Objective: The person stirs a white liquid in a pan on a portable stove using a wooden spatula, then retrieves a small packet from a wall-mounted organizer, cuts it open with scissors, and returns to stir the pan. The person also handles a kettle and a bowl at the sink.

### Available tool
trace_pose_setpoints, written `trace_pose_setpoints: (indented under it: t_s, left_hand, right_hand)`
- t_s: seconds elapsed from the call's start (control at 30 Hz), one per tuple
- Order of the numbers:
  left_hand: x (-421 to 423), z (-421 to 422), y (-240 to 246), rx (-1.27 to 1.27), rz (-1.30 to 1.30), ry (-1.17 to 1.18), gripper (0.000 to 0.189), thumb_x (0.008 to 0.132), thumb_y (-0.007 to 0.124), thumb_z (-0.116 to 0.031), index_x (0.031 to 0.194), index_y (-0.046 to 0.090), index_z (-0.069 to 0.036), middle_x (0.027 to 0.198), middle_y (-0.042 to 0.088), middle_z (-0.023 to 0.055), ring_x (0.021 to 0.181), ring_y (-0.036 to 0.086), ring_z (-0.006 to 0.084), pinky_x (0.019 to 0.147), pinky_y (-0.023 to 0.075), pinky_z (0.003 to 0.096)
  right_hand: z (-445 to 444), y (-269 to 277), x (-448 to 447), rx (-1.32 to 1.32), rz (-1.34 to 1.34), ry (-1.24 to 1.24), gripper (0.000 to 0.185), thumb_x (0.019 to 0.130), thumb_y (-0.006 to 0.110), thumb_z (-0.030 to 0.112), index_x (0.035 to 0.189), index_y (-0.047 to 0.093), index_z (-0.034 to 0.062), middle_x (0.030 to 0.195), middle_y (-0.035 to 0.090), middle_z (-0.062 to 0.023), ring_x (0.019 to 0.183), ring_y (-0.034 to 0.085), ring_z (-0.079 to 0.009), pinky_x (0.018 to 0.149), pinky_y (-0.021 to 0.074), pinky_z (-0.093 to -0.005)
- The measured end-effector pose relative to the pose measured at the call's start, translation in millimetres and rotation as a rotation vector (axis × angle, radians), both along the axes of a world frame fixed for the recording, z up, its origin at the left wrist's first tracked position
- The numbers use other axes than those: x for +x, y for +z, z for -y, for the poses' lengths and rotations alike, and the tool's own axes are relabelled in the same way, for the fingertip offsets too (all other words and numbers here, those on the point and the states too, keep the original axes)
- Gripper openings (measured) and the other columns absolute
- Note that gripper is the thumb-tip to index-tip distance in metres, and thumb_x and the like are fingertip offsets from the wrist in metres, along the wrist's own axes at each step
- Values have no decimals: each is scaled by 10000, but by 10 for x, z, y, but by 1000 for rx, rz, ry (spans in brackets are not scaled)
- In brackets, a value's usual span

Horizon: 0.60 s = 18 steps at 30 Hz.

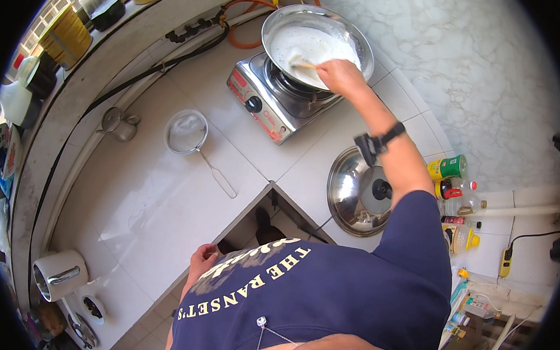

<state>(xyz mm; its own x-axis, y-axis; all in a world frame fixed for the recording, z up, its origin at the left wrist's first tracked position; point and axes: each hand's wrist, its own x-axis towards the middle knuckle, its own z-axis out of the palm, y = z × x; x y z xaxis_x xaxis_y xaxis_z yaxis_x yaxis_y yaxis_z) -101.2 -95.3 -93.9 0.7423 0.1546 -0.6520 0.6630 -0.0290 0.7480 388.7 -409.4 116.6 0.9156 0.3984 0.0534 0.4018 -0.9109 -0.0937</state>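
My right hand is closed around the light wooden handle of a utensil whose far end dips into white liquid. This liquid lies in a large steel wok with a yellow side handle, which sits on a steel portable gas stove. What the utensil's end looks like is hidden by the liquid. At the counter's edge, by my waist, is my left hand, its fingers loosely bent; no object shows in it.
A mesh strainer lies over a bowl, near a metal pitcher. A domed steel lid with glass rests right of the counter's corner. Bottles line the right wall. An orange hose runs behind the stove. A white container stands lower left.
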Motion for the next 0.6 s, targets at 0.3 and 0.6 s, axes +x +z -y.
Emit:
trace_pose_setpoints:
  t_s: [0.3, 0.6]
  left_hand:
    - [62, 35, 77, 46, -5, -25, 346, 872, 660, -115, 1186, 566, -2, 1056, 647, 103, 940, 618, 167, 819, 502, 305]
    - [170, 89, 137, 27, -60, -73, 342, 875, 655, -113, 1187, 566, -5, 1030, 654, 106, 941, 618, 166, 811, 508, 308]
  right_hand:
    - [466, 17, 525, -150, 51, -249, 286, 844, 502, 264, 949, 723, 115, 981, 677, -166, 924, 646, -359, 815, 517, -434]
    - [144, -153, 133, 7, 71, -20, 261, 841, 498, 279, 923, 727, 186, 936, 685, -131, 885, 648, -342, 789, 522, -438]
